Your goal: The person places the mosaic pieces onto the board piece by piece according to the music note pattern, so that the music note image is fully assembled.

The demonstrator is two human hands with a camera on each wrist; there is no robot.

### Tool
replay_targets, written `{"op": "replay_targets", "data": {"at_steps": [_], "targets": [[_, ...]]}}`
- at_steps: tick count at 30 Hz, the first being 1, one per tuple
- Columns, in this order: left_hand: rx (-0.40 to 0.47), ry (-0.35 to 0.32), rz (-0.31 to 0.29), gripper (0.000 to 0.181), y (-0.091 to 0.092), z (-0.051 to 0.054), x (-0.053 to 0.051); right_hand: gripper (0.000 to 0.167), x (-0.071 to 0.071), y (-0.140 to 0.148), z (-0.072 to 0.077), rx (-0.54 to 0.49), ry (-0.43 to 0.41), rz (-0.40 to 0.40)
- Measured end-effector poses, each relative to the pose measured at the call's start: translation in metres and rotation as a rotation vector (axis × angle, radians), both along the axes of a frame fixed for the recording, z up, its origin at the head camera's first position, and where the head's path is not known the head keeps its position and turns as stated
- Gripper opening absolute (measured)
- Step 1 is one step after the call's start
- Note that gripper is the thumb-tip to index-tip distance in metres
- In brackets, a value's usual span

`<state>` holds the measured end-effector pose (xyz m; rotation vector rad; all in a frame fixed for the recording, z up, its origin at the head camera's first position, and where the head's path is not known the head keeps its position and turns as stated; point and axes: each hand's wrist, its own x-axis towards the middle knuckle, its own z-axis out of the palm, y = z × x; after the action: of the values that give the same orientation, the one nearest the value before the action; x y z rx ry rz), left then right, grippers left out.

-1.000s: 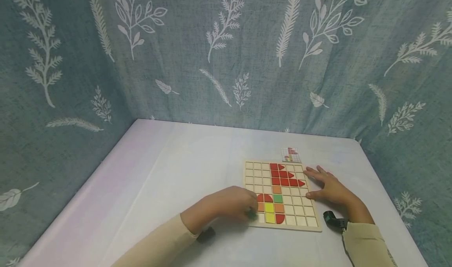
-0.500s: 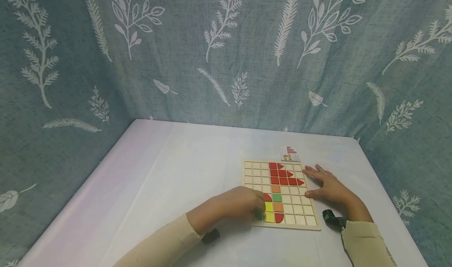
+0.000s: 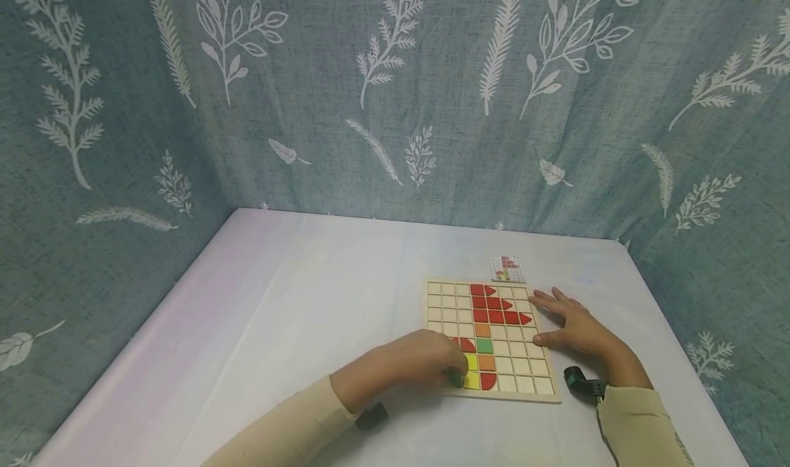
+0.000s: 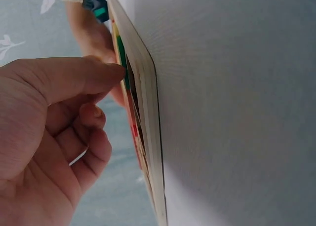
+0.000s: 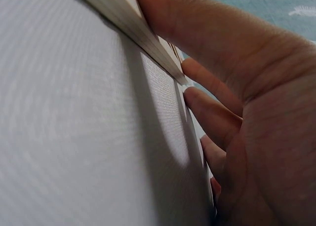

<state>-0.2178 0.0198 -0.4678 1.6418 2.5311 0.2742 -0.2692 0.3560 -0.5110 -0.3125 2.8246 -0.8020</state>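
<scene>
At the lower left of the wooden grid board (image 3: 449,302), my left hand (image 3: 426,358) pinches a green tile (image 3: 456,380) beside a yellow tile (image 3: 472,380). The left wrist view shows the thumb on the edge of the green piece (image 4: 122,52), low over the board, with the other fingers curled; whether it is fully seated I cannot tell. My right hand (image 3: 577,330) rests at the board's right edge with fingers spread. Its thumb touches the board's side (image 5: 121,11) in the right wrist view. The left hand hides some left-side cells.
Red tiles (image 3: 487,302) form stepped rows on the upper board. Below them sit an orange tile (image 3: 482,330), another green tile (image 3: 484,346) and a red quarter-round piece (image 3: 488,381). A small pattern card (image 3: 506,269) lies behind the board. Patterned curtains (image 3: 321,110) surround the white table (image 3: 321,282).
My left hand has moved slightly right over the board, bringing the green tile from the board's left side up beside the yellow tile. The right hand has stayed put.
</scene>
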Motion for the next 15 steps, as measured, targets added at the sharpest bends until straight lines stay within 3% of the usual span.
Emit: {"op": "replay_targets", "data": {"at_steps": [5,8,15], "targets": [[0.064,0.090,0.039,0.018,0.0003,-0.0004,-0.0005,0.104,0.0005,-0.0008,0.0001,-0.001,0.000,0.000],[0.075,0.103,0.083,0.020,-0.0008,0.0000,-0.0003,0.103,0.0010,-0.0017,0.0005,-0.001,-0.003,-0.002],[0.021,-0.013,0.127,0.034,-0.0015,-0.0011,-0.0004,0.100,0.0026,-0.0031,0.0026,-0.003,0.006,0.010]]}}
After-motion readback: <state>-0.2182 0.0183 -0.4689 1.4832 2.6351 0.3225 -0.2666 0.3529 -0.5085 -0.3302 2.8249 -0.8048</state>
